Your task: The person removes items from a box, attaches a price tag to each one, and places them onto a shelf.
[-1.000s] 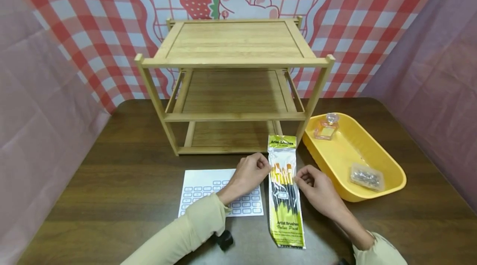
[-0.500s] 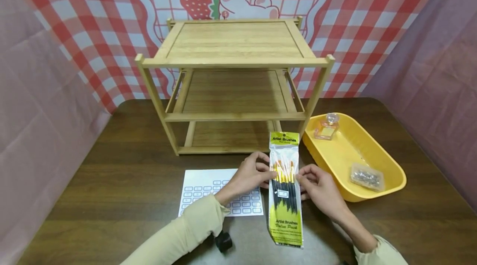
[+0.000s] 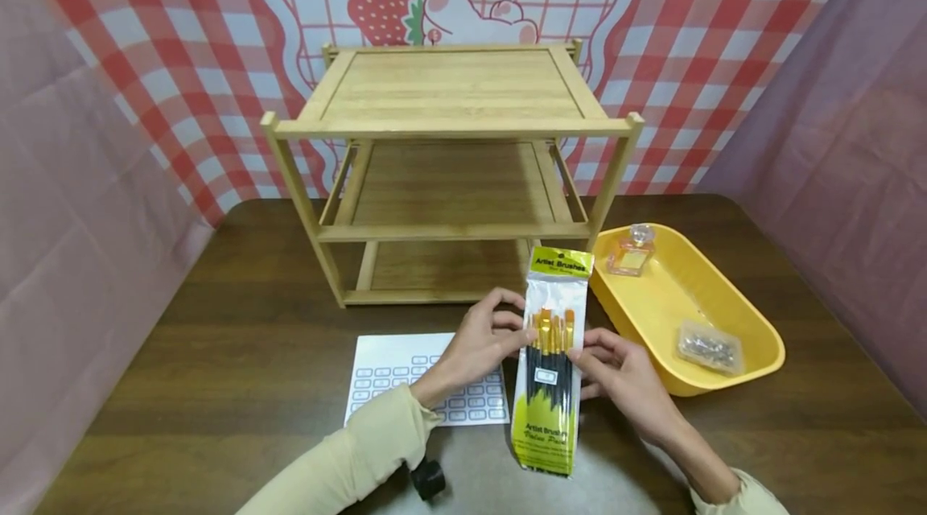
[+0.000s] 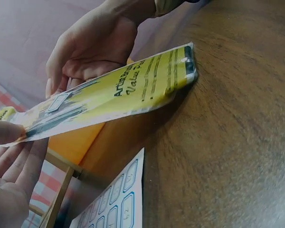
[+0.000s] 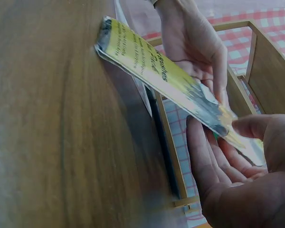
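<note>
A clear and yellow-green packet of artist brushes (image 3: 546, 410) is held between both hands in the head view, with a small white label on its front. My left hand (image 3: 481, 342) pinches its left edge, thumb in front and fingers behind. On the right edge my right hand (image 3: 626, 382) grips it the same way. In the left wrist view the packet (image 4: 133, 85) slants with its lower end near the table. The right wrist view shows the packet (image 5: 147, 61) tilted, the thumb of my right hand (image 5: 251, 166) on its front.
A three-tier wooden rack (image 3: 449, 233) stands behind the hands. Right of it, a yellow tray (image 3: 669, 290) holds a perfume bottle (image 3: 632, 253) and a small clear box (image 3: 710, 346). A label sheet (image 3: 391, 346) lies under the left forearm, near a black object (image 3: 428, 479).
Both hands have closed round the packet's edges, fingers now behind it. The packet's top has moved up and right, its bottom slightly left. The head view has shifted slightly.
</note>
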`<state>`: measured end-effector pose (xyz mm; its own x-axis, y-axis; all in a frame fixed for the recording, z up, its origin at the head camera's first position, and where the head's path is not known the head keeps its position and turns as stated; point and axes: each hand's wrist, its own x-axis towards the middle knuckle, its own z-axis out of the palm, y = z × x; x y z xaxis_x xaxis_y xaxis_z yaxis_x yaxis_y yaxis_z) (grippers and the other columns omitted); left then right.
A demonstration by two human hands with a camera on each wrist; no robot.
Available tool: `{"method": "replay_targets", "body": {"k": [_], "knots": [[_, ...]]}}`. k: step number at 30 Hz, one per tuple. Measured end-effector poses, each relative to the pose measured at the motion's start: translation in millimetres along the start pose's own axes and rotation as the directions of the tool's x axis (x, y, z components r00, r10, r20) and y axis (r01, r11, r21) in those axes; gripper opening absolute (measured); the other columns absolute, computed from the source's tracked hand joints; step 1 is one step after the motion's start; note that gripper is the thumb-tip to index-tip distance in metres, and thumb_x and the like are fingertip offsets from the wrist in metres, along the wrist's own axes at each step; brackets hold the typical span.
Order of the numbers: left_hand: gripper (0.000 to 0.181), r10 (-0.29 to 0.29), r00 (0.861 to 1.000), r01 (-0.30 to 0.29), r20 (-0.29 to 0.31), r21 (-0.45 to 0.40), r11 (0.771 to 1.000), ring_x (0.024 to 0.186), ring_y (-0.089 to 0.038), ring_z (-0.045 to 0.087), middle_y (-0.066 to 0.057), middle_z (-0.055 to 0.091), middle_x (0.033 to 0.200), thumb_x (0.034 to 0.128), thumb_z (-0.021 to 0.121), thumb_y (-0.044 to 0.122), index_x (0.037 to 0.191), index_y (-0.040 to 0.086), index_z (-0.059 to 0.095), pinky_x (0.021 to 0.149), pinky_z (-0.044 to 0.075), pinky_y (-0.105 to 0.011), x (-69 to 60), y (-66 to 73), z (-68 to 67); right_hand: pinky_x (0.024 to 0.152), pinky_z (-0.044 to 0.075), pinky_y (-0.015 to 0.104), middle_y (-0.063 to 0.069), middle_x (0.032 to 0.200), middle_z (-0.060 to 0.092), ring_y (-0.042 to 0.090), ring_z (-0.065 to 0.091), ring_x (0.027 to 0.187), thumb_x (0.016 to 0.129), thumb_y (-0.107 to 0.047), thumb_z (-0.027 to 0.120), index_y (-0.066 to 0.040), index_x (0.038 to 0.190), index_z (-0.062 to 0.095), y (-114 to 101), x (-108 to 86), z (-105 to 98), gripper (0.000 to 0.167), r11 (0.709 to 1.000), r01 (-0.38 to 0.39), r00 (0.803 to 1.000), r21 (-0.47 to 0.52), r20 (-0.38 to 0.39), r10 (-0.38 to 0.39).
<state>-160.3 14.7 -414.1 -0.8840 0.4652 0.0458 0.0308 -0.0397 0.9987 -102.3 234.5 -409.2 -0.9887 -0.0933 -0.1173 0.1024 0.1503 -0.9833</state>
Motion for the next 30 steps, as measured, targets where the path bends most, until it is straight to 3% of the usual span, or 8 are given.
{"method": "replay_targets", "body": {"k": [10,15,23,30], "knots": [[0.036,0.064,0.998,-0.064,-0.005,-0.013,0.998,0.085,-0.018,0.072,-0.009,0.073,0.098,0.0962,0.071,0.004,0.127,0.004,0.053,0.082,0.060,-0.033,-2.1,4.8,-3.0,0.067,0.063,0.040,0.026,0.106,0.072,0.021,0.073,0.081,0.102,-0.003,0.063,0.014,0.116,0.052,5.8,-3.2,0.9,0.024,0.992,0.124,0.986,-0.011,0.114,-0.122],[0.035,0.086,0.996,-0.086,-0.008,-0.007,0.996,0.088,-0.021,0.073,-0.013,0.073,0.101,0.0965,0.071,0.005,0.126,0.001,0.054,0.085,0.059,-0.033,-1.7,5.3,-3.5,0.066,0.063,0.039,0.027,0.107,0.072,0.022,0.073,0.080,0.102,-0.002,0.063,0.014,0.117,0.053,4.9,-5.0,3.5,0.024,0.986,0.163,0.983,-0.019,0.086,-0.161],[0.031,0.102,0.995,-0.102,-0.018,-0.001,0.995,0.095,-0.025,0.073,-0.019,0.072,0.106,0.0966,0.070,0.008,0.122,-0.004,0.058,0.089,0.059,-0.034,-3.1,7.4,-4.7,0.069,0.063,0.040,0.017,0.103,0.075,0.022,0.074,0.082,0.100,-0.001,0.064,0.012,0.115,0.056,3.3,-7.0,6.5,0.021,0.977,0.205,0.979,-0.056,0.024,-0.204],[0.027,0.123,0.992,-0.123,-0.012,-0.024,0.992,0.090,-0.018,0.072,-0.018,0.072,0.105,0.0971,0.069,0.005,0.119,-0.007,0.060,0.090,0.058,-0.053,-7.0,7.4,-8.3,0.066,0.063,0.038,0.013,0.099,0.076,0.021,0.073,0.079,0.100,0.002,0.063,0.011,0.113,0.058,3.2,-8.0,5.5,0.017,0.951,0.293,0.956,-0.095,0.000,-0.294]]}}
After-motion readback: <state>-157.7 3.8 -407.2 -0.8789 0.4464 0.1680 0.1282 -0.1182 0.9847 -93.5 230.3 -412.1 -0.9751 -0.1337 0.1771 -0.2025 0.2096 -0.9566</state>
